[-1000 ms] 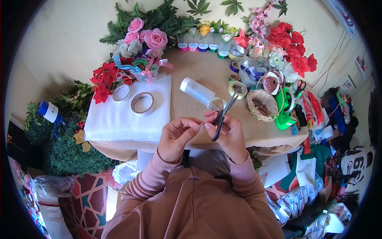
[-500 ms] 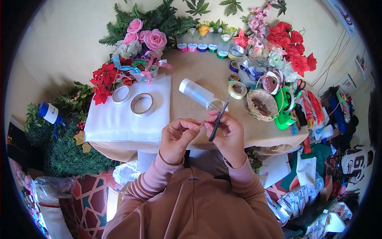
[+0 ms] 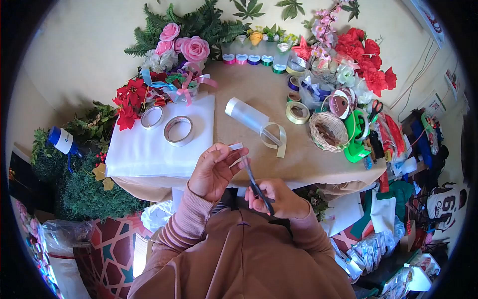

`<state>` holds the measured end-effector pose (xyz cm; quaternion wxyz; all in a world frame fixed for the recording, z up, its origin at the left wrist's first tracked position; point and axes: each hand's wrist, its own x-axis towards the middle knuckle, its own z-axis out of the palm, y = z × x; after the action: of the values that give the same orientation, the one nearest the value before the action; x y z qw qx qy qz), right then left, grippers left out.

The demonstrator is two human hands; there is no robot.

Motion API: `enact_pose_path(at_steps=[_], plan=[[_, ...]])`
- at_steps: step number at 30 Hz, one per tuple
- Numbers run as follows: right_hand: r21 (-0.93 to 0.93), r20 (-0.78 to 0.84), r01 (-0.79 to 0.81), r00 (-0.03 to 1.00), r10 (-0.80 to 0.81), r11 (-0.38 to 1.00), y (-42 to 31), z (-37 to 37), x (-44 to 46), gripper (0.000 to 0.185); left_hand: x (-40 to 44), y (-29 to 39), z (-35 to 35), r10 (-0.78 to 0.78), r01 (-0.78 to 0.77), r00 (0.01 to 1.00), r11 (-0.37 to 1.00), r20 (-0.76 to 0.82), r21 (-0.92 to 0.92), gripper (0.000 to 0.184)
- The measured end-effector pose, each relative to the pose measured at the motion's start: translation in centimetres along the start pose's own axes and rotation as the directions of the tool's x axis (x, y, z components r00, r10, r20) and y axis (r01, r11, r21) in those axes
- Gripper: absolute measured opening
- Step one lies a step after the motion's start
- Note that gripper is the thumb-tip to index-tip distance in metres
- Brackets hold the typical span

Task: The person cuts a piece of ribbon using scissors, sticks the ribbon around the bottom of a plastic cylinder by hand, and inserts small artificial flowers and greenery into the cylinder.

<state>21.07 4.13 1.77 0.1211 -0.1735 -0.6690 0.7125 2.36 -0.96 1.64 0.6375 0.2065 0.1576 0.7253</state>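
A pale strip (image 3: 236,146) is pinched in the left grip (image 3: 210,169), while the scissors (image 3: 257,191), held by closed fingers in the right grip (image 3: 280,198), have been turned toward it, bringing cutting within reach.

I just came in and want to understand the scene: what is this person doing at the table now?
The person's left hand holds a small pale strip up between the fingers. The right hand holds black-handled scissors, with the blades pointing up toward the left hand. Whether they touch the strip, I cannot tell. On the table beyond the hands, a frosted tube lies on its side, with a curled cream ribbon at its near end.
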Motion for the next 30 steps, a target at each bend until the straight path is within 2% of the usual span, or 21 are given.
enact_pose_path(at_steps=[4, 6, 7, 13, 15, 19, 21, 24, 30], plan=[[-0.017, 0.018, -0.02, 1.0, 0.02, 1.0, 0.1, 0.3, 0.2, 0.021, -0.2, -0.1, 0.3, -0.005, 0.005, 1.0, 1.0, -0.016, 0.025, 0.012], [0.109, 0.008, 0.037, 0.999, -0.039, 0.993, 0.0, 0.4, 0.4, 0.022, -0.2, -0.3, 0.4, -0.019, 0.019, 1.0, 1.0, -0.014, 0.006, 0.012], [0.109, 0.007, 0.038, 0.999, -0.039, 0.993, -0.1, 0.4, 0.4, 0.022, -0.2, -0.3, 0.5, -0.019, 0.019, 1.0, 1.0, -0.013, 0.007, 0.012], [0.065, -0.033, 0.006, 0.999, -0.004, 0.998, -0.4, 0.6, 0.6, 0.024, -0.1, 0.0, 0.6, -0.04, 0.036, 0.995, 0.998, -0.089, -0.042, 0.013], [-0.024, -0.027, 0.006, 1.0, -0.007, 1.0, 0.0, 0.5, 0.7, 0.027, -0.1, -0.1, 0.4, -0.068, 0.059, 0.989, 0.996, -0.131, -0.067, 0.013], [-0.02, -0.071, 0.02, 0.997, -0.022, 1.0, -0.3, 0.5, 0.7, 0.031, -0.1, -0.5, 0.6, -0.112, 0.103, 0.99, 0.989, -0.089, -0.103, 0.014], [0.015, -0.102, 0.101, 0.99, -0.099, 0.995, 0.0, 0.5, 0.9, 0.032, -0.3, -0.7, 0.9, -0.148, 0.14, 0.986, 0.984, -0.07, -0.111, 0.014], [0.043, -0.125, 0.098, 0.988, -0.092, 0.994, -0.1, 0.6, 0.9, 0.032, -0.5, -1.1, 1.1, -0.083, 0.078, 0.996, 0.992, -0.04, -0.099, 0.014], [0.032, -0.134, 0.116, 0.985, -0.111, 0.993, 0.4, 0.6, 0.9, 0.032, -0.6, -1.1, 1.6, -0.077, 0.073, 0.995, 0.995, -0.057, -0.074, 0.012]])
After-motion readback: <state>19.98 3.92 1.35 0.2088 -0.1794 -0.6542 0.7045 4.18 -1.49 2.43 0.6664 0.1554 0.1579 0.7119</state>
